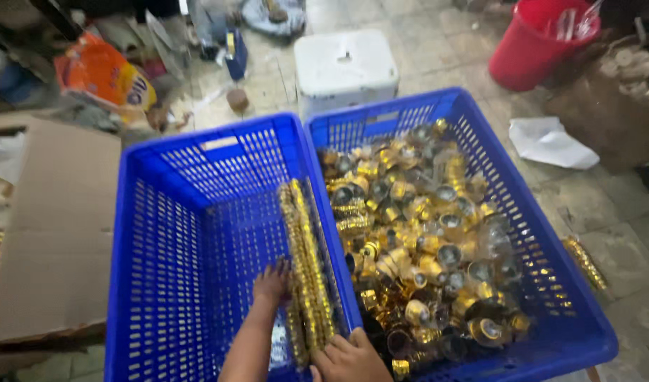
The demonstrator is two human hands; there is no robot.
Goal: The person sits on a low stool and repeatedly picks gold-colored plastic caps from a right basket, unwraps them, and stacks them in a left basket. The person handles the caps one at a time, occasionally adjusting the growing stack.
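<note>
Two blue plastic crates stand side by side on the floor. The left crate [162, 233] holds long stacks of gold caps [305, 262] laid against its right wall. My left hand [271, 283] presses flat against the left side of these stacks. My right hand [349, 357] grips the near end of the stacks at the crate's front corner. The right crate [544, 233] is heaped with several loose gold and clear caps [423, 247].
A flat cardboard sheet [56, 233] lies to the left. A white box [346, 67], a red bucket [533, 42], an orange bag [105, 74] and white paper [551, 141] sit on the tiled floor beyond. One gold stack [585, 262] lies on the floor at right.
</note>
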